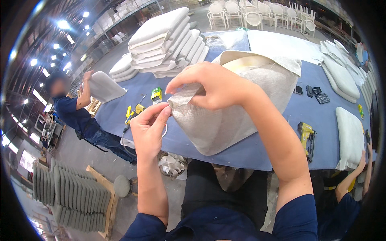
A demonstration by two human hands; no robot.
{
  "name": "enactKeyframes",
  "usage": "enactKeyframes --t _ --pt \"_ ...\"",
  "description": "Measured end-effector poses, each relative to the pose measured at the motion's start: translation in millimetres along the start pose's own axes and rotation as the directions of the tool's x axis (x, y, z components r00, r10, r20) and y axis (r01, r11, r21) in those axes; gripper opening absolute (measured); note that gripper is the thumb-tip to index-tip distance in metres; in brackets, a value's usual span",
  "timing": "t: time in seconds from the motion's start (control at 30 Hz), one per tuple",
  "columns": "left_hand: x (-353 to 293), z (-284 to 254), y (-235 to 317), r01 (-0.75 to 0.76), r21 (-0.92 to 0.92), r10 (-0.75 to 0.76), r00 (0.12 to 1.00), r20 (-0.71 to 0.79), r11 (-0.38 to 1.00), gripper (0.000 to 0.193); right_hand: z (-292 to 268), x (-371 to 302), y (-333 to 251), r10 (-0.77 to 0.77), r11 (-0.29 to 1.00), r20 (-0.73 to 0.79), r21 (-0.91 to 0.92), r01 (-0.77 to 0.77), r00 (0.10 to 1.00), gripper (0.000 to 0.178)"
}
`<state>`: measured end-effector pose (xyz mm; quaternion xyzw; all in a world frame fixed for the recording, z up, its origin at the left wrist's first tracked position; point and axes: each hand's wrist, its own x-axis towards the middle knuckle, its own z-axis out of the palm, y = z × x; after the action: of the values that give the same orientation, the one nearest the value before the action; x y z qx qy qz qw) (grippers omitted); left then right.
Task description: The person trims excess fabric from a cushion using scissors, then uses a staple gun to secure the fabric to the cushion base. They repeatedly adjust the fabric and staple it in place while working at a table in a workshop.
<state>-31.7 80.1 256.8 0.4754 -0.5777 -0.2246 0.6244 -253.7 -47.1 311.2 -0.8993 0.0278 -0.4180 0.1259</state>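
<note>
- The left hand point(148, 127) has its thumb and index fingertip pinched together on the edge of a light grey woven-fabric cover point(225, 120).
- The right hand point(215, 85) arches above, its fingers bent and partly spread from the thumb around a folded flap of the cover; whether they grip it firmly cannot be told.
- The cover lies at the near edge of a broad blue-surfaced table point(261, 156), in front of the person, with cream-coloured padding point(246, 63) showing at its far, open side.
- Left of the cover stands a small green-and-yellow box point(156, 94); to its right lies a yellow-and-black staple gun point(307, 136).
- Behind, pale fabric-covered cushions point(161, 45) are piled high.
- At left, a co-worker in dark blue point(76, 110) handles a pale, flat cushion point(105, 86).
</note>
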Motion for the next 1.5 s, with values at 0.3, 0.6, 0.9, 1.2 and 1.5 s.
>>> enactKeyframes --t 0.3,0.6,0.9,1.2,1.5 --pt "-0.8 2.1 12.8 0.02 0.096 -0.02 1.0 0.005 0.995 0.022 9.7 11.1 -8.3 0.047 0.999 -0.079 -0.001 -0.047 0.996 0.02" --pt "2.9 5.8 21.1 -0.242 0.396 0.226 0.97 0.087 0.886 0.018 13.2 0.7 -9.2 0.037 0.998 -0.105 -0.043 -0.041 0.994 0.039" --pt "22.8 -5.7 15.5 -0.037 0.123 0.016 0.985 0.169 0.992 0.01 13.3 0.1 -10.8 -0.009 1.0 -0.158 0.021 0.013 0.987 0.022" --pt "13.1 7.2 35.1 -0.272 0.449 0.228 0.962 0.151 0.851 0.01 18.0 -3.0 -16.8 -0.036 0.979 -0.174 -0.204 0.0 0.984 0.029" --pt "6.6 18.2 44.8 -0.295 0.524 0.282 0.953 0.107 0.799 0.009 22.5 -4.8 -3.7 -0.044 0.989 -0.183 -0.144 0.018 0.982 0.01"
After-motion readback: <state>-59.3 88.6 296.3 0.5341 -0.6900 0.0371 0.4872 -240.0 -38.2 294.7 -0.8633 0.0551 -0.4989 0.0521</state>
